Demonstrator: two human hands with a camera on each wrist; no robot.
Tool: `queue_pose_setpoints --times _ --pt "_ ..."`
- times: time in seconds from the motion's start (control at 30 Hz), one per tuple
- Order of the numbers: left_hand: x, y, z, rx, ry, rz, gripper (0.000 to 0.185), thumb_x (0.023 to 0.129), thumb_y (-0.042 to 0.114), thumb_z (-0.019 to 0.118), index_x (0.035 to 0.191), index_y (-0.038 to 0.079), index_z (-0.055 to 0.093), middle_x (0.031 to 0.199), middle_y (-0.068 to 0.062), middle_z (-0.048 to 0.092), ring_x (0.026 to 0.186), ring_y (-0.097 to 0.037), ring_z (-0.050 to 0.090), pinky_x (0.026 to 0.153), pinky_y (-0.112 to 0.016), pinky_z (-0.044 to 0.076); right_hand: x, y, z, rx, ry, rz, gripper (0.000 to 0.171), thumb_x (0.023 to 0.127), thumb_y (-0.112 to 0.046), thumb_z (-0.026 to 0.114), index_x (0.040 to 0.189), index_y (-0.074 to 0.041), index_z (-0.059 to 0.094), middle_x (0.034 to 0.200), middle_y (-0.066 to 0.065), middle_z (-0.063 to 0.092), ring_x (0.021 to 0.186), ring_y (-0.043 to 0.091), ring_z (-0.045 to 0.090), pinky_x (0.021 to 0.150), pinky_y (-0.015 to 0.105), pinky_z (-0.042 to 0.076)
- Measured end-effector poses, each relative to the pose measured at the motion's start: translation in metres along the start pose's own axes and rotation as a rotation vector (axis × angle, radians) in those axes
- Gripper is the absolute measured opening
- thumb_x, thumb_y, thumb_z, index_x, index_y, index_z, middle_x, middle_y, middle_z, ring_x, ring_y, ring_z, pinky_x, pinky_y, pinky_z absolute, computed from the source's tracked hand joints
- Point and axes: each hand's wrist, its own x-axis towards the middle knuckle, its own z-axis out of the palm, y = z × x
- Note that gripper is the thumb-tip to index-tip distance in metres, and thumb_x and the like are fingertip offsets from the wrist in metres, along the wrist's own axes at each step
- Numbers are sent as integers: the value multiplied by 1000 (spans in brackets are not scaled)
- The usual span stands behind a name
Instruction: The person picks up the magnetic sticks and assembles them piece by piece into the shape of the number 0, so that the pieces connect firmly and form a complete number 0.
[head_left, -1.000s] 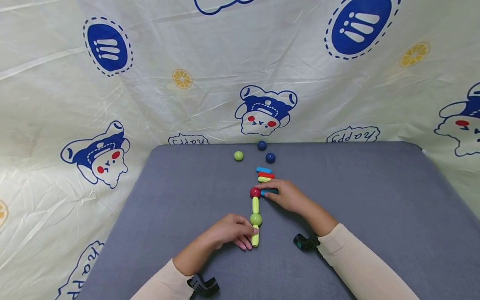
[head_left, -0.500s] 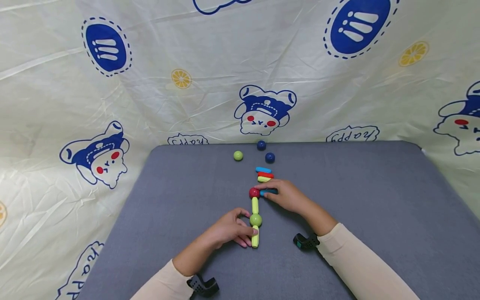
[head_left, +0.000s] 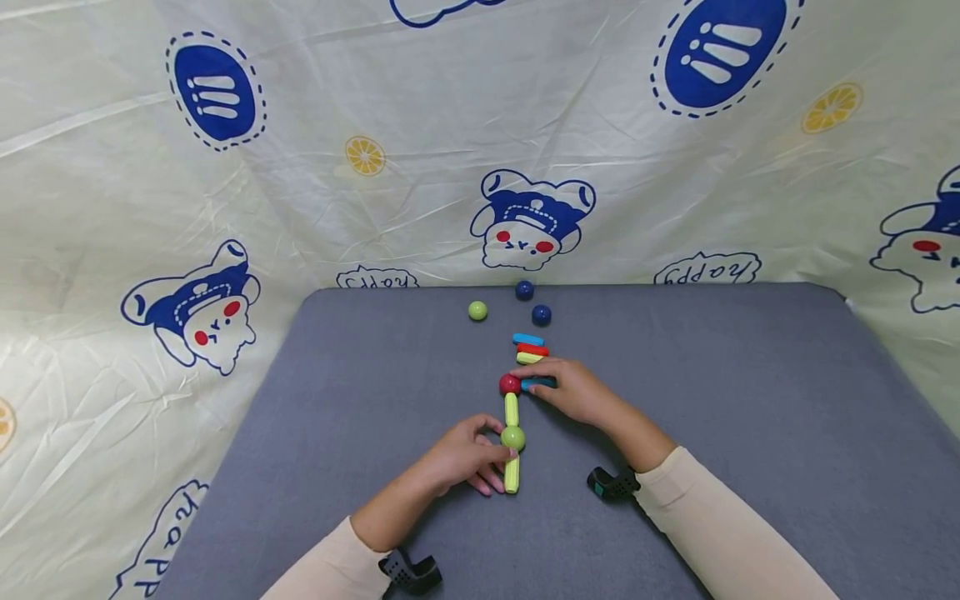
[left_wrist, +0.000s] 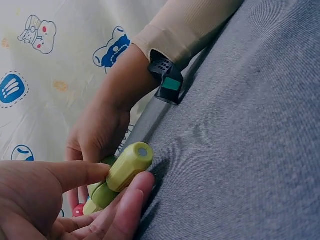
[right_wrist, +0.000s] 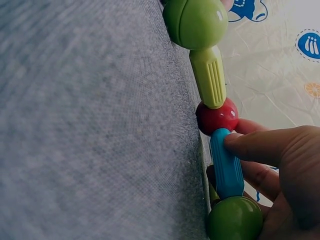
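Note:
A toy chain lies on the grey mat (head_left: 750, 375): red ball (head_left: 510, 384), green stick (head_left: 512, 409), green ball (head_left: 513, 437), near green stick (head_left: 512, 475). My left hand (head_left: 497, 467) pinches the near green stick (left_wrist: 129, 165) between thumb and fingers (left_wrist: 135, 192), just below the green ball. My right hand (head_left: 551, 388) grips a blue stick (head_left: 540, 384) whose end meets the red ball. In the right wrist view the blue stick (right_wrist: 226, 162) touches the red ball (right_wrist: 217, 116), and another green ball (right_wrist: 235, 220) sits at its other end, inside the hand.
Beyond the right hand lie a short blue stick (head_left: 528, 339), a red stick (head_left: 532, 350) and a green stick (head_left: 529, 358). Farther back sit a green ball (head_left: 477, 311) and two dark blue balls (head_left: 524, 290), (head_left: 541, 315). A printed cloth backdrop (head_left: 360, 158) surrounds the mat.
My left hand's fingers have crept slightly up the near green stick toward the green ball. The right hand and the blue stick stay where they were.

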Motion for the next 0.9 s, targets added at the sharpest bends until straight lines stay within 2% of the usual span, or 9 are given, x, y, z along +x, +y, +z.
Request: queue_pose_setpoints --times 0.33,0.63,0.8,0.9 --pt "2 -4 2 -1 3 33 35 90 21 67 117 5 53 73 -7 66 51 -16 66 45 -30 54 -3 -2 0 -27 5 -9 34 91 -14 67 121 -29 68 127 0 66 123 24 58 103 50 45" --pt "0 -7 2 -4 24 44 37 90 21 67 119 5 52 74 -7 66 53 -15 66 48 -32 56 -3 -1 -1 -19 -5 -11 34 91 -15 67 122 -28 68 126 1 66 121 24 58 101 48 47" --pt "0 -6 2 -10 24 44 38 89 21 68 119 5 53 74 -7 66 52 -15 66 47 -32 55 1 -1 -10 27 3 -25 32 91 -15 67 122 -22 68 127 3 66 123 27 57 102 51 45" --pt "-1 -5 2 -13 18 44 38 89 21 69 119 6 53 74 -7 66 53 -15 66 48 -32 56 5 -1 -22 49 35 1 31 93 -15 65 123 -18 67 129 6 64 120 30 57 99 51 47"
